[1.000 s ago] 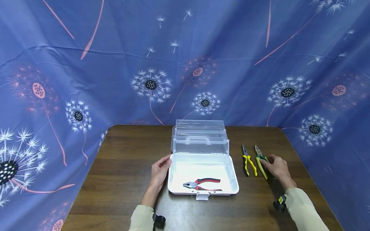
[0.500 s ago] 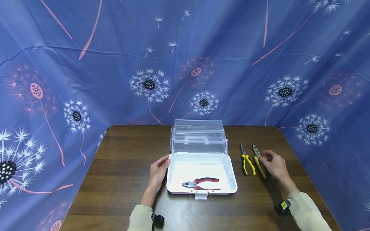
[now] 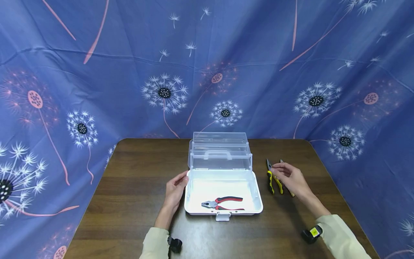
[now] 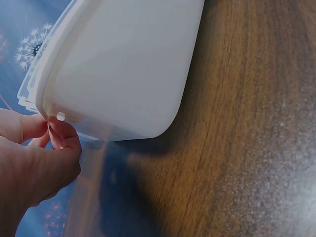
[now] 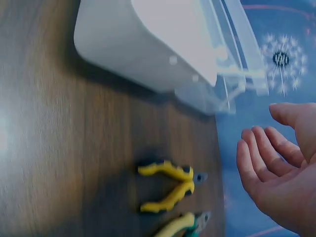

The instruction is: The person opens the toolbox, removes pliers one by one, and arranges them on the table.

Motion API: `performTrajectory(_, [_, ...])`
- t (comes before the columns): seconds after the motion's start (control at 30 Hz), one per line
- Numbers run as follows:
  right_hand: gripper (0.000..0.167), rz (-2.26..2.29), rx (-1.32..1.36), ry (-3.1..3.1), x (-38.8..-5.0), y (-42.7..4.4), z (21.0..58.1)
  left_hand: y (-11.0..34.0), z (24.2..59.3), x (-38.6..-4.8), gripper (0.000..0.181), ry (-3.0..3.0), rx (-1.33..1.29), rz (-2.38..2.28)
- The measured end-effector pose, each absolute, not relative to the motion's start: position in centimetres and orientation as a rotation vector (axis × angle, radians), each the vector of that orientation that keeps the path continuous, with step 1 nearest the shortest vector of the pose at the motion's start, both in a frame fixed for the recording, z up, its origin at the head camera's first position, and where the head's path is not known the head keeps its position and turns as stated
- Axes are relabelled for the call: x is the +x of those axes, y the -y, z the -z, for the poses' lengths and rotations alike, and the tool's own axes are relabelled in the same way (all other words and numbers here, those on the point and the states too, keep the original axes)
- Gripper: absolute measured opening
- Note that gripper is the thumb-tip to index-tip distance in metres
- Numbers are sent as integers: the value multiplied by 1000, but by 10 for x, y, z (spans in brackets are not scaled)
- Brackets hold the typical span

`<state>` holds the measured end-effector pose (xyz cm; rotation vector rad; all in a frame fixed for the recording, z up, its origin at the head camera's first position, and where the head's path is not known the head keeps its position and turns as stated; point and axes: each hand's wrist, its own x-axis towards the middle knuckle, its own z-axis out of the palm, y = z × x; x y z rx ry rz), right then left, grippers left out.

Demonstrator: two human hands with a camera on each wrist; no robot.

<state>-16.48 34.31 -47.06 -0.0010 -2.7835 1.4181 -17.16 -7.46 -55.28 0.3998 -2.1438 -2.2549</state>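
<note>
A white toolbox (image 3: 210, 183) with its clear lid raised stands mid-table. At its left rim my left hand (image 3: 174, 190) pinches the edge between thumb and fingers, as the left wrist view shows. Red-and-black pliers (image 3: 209, 204) lie inside, near the front wall. To the right of the box, yellow-and-black long-nose pliers (image 5: 180, 187) rest on the table, handles toward me. Beside them are green-and-yellow pliers (image 5: 180, 225), mostly covered by my hand in the head view. My right hand (image 3: 291, 178) hovers above both pairs, fingers extended, holding nothing.
Behind the toolbox rises its clear lid (image 3: 220, 163) with see-through trays, near the back edge of the wooden table (image 3: 139, 158). A blue dandelion-print cloth (image 3: 129, 97) hangs around the table's back and sides.
My right hand has let go of the green-and-yellow pliers and moved left over the yellow-and-black ones. Both pairs stay on the table. The left hand keeps its grip on the rim.
</note>
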Motion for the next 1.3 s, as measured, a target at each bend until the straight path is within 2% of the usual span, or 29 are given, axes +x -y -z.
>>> performTrajectory(0.4, [28,-1746,251,2795,-161,-294,469,76,553,-173,32,2137,417,2287])
performTrajectory(0.53, [31,-1825,447,2853,-159,-280,473,77,552,-173,32,2138,423,2283])
performTrajectory(0.9, [26,-1606,838,2936,-152,-248,499,75,552,-171,32,2110,400,2304])
performTrajectory(1.3, [34,-1289,1077,3010,-157,-222,527,76,554,-172,32,2118,384,2284])
